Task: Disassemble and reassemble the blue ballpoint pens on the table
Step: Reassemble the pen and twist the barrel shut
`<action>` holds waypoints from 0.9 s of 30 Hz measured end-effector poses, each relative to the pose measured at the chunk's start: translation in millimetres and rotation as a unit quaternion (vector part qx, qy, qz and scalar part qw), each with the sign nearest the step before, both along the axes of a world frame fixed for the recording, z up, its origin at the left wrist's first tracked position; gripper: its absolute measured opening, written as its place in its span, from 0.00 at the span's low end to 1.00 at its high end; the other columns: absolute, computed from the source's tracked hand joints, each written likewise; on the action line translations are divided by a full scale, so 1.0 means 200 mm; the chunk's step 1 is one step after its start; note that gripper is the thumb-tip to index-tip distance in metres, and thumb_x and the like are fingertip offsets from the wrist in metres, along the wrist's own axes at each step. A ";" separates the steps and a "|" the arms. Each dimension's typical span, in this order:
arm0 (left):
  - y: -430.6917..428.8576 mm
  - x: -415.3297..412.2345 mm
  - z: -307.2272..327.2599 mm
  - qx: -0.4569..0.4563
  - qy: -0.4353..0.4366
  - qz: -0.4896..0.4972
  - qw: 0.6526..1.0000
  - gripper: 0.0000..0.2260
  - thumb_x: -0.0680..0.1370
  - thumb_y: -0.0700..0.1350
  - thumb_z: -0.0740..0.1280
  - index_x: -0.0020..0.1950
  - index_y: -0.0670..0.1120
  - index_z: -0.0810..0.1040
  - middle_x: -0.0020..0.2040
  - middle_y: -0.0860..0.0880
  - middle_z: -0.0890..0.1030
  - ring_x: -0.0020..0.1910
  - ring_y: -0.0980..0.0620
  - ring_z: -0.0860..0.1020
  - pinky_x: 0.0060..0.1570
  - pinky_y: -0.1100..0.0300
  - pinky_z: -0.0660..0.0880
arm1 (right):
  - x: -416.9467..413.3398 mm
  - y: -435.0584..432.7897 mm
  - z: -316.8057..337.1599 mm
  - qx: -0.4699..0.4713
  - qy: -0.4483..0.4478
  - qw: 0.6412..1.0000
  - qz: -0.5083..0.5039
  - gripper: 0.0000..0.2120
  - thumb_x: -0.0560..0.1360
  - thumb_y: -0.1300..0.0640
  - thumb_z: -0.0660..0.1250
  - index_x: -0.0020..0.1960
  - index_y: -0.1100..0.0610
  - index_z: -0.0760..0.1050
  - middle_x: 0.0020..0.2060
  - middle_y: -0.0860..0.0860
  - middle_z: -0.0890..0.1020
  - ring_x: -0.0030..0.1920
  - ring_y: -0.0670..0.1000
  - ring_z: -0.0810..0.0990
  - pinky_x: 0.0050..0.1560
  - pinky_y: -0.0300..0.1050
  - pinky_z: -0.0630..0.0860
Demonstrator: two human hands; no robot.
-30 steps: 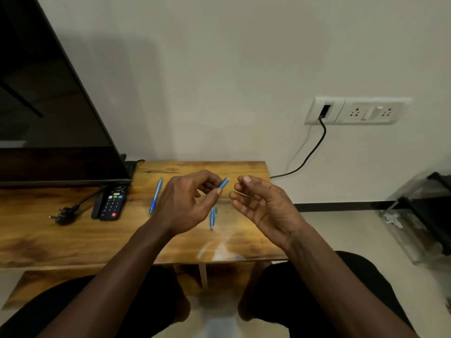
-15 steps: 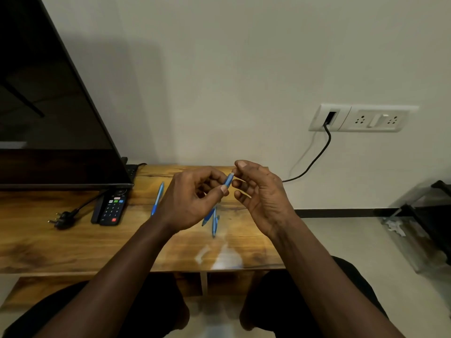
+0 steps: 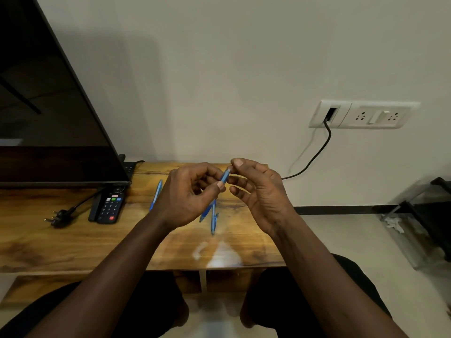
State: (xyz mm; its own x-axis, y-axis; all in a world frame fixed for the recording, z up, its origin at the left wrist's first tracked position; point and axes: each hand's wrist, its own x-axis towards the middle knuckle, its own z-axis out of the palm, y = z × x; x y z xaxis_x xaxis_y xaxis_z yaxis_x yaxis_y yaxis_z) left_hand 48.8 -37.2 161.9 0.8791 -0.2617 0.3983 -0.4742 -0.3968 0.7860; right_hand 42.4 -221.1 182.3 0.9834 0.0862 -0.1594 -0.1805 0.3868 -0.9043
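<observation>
One pen (image 3: 226, 177) between left hand (image 3: 186, 197) and right hand (image 3: 262, 197)

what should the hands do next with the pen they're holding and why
Probably the right hand should twist or push at the top end of the blue pen: its fingers pinch that end while the left hand grips the barrel.
</observation>
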 end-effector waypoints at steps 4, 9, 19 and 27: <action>0.00 0.00 0.00 0.004 -0.003 0.005 1.000 0.07 0.78 0.46 0.70 0.55 0.47 0.84 0.42 0.53 0.86 0.42 0.51 0.85 0.39 0.58 0.81 | 0.00 0.01 0.00 -0.020 -0.010 1.000 -0.005 0.09 0.77 0.55 0.72 0.54 0.58 0.83 0.48 0.54 0.85 0.50 0.54 0.82 0.50 0.48 0.78; 0.00 0.00 -0.01 0.004 -0.010 0.008 1.000 0.07 0.79 0.45 0.71 0.55 0.46 0.84 0.42 0.53 0.86 0.42 0.51 0.85 0.39 0.54 0.82 | 0.00 0.00 -0.01 -0.043 -0.028 0.999 -0.011 0.09 0.77 0.55 0.72 0.55 0.59 0.83 0.49 0.55 0.86 0.50 0.54 0.83 0.51 0.49 0.78; 0.00 -0.01 -0.01 -0.002 -0.031 0.023 0.999 0.07 0.79 0.44 0.71 0.55 0.46 0.85 0.42 0.53 0.86 0.42 0.50 0.85 0.39 0.50 0.82 | 0.01 0.02 -0.03 -0.036 -0.066 0.997 -0.017 0.09 0.77 0.59 0.73 0.54 0.61 0.84 0.48 0.57 0.86 0.52 0.54 0.83 0.52 0.48 0.79; 0.01 -0.01 -0.01 -0.009 -0.024 0.020 0.999 0.06 0.79 0.43 0.71 0.55 0.46 0.85 0.43 0.53 0.86 0.42 0.50 0.85 0.39 0.48 0.82 | 0.02 0.02 -0.04 -0.058 -0.077 0.995 -0.012 0.08 0.78 0.60 0.71 0.54 0.62 0.84 0.49 0.58 0.86 0.53 0.56 0.84 0.54 0.50 0.79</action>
State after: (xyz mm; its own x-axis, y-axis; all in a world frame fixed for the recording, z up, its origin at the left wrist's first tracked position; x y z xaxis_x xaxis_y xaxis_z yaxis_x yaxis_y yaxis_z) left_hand 46.0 -35.3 160.3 0.8684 -0.2195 0.4447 -0.4958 -0.4024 0.7696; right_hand 45.8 -216.3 173.5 0.9985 0.0528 -0.0134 -0.0277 0.2799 -0.9596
